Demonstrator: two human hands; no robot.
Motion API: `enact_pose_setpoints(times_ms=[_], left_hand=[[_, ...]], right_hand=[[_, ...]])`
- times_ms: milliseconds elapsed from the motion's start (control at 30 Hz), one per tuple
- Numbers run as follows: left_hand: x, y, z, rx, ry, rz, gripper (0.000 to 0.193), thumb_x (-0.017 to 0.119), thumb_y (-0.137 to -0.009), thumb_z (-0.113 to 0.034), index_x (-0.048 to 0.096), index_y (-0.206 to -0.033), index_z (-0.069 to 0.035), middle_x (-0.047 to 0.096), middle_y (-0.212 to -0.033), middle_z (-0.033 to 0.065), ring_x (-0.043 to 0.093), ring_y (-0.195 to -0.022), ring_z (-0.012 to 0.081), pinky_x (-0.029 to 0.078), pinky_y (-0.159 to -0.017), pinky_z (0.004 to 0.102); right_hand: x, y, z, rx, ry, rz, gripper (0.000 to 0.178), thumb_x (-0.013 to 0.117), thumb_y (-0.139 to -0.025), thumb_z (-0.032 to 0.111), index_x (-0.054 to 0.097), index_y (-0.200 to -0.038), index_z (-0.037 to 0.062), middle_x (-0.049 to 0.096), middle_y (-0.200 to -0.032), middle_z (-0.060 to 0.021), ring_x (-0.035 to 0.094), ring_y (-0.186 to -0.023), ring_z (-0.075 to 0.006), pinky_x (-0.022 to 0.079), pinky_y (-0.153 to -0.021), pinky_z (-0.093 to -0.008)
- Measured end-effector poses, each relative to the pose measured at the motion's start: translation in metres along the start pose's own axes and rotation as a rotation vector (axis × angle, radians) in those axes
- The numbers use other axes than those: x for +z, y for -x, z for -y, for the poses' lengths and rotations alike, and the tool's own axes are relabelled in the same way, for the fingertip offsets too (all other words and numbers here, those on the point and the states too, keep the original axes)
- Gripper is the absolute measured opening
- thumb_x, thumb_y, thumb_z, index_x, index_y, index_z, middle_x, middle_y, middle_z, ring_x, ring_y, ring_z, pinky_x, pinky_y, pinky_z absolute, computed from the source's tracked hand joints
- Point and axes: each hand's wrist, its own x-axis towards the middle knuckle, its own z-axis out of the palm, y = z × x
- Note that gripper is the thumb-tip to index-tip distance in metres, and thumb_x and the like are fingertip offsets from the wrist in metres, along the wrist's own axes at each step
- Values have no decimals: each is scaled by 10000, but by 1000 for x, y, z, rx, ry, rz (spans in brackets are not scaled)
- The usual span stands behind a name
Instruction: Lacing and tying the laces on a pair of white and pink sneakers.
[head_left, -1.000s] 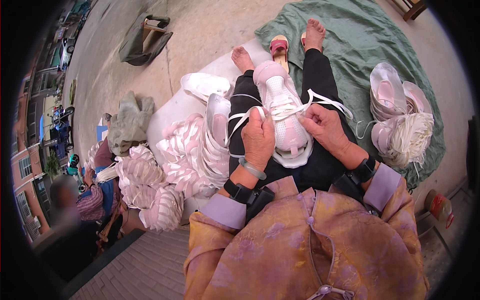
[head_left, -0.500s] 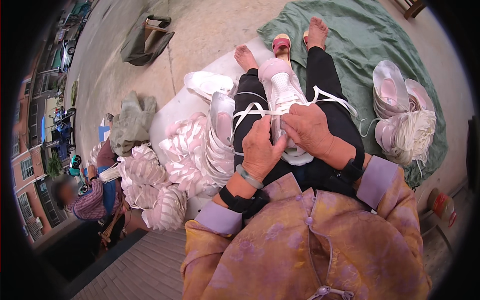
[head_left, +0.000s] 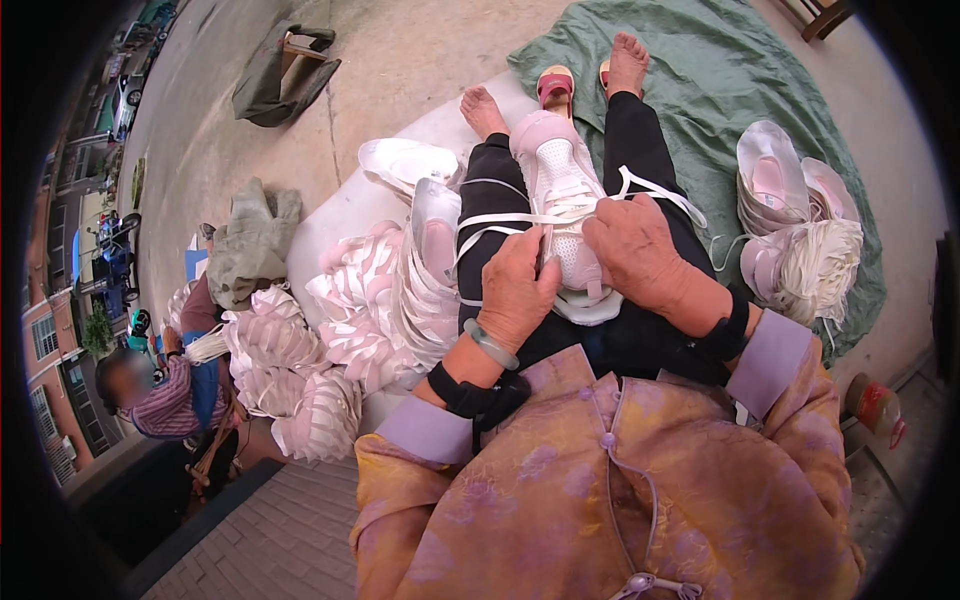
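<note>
A pink and white sneaker upper (head_left: 558, 165) lies over my lap, toe pointing away from me. White shoelace (head_left: 520, 217) runs across its throat, and loose ends trail over both thighs. My left hand (head_left: 515, 280) grips the left eyelet edge between thumb and curled fingers. On the opposite edge, my right hand (head_left: 640, 248) is closed, with its fingertips partly hidden against the upper. Between the hands the perforated tongue shows.
Nested sneaker uppers (head_left: 430, 275) are piled at my left. More uppers (head_left: 770, 185) and a bundle of white laces (head_left: 825, 265) lie on a green cloth (head_left: 720, 70) at right. A co-worker (head_left: 175, 400) sits far left. A plastic bottle (head_left: 875, 408) stands lower right.
My hands have moved apart, from close together over the lace to the two eyelet edges. The tongue between them is now uncovered, and the lace lies across the throat.
</note>
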Motion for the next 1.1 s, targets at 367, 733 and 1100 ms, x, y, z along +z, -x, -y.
enact_pose_setpoints(times_ms=[367,733,1100], left_hand=[[-1,-36,-59,471,80,147,174,560,-821,-127,604,-955,-26,600,-867,118,563,-798,300,436,-691,352],[5,-34,-64,-121,630,715,127,558,-868,-90,624,-894,15,550,-668,-10,492,-629,51,428,-578,219],[-3,-27,-29,362,-130,17,118,607,-710,-56,561,-818,-42,573,-896,107,539,-856,301,390,-748,391]], right_hand=[[-86,59,-20,-47,123,-99,131,588,-628,88,537,-747,68,383,-651,-31,454,-594,-192,314,-564,-332],[-75,54,-15,-192,-8,-116,134,601,-607,128,548,-722,85,403,-662,-8,448,-597,-156,332,-579,-302],[-6,32,-11,137,-296,-52,276,686,-674,116,518,-887,70,497,-759,-82,536,-690,-265,394,-612,-350]])
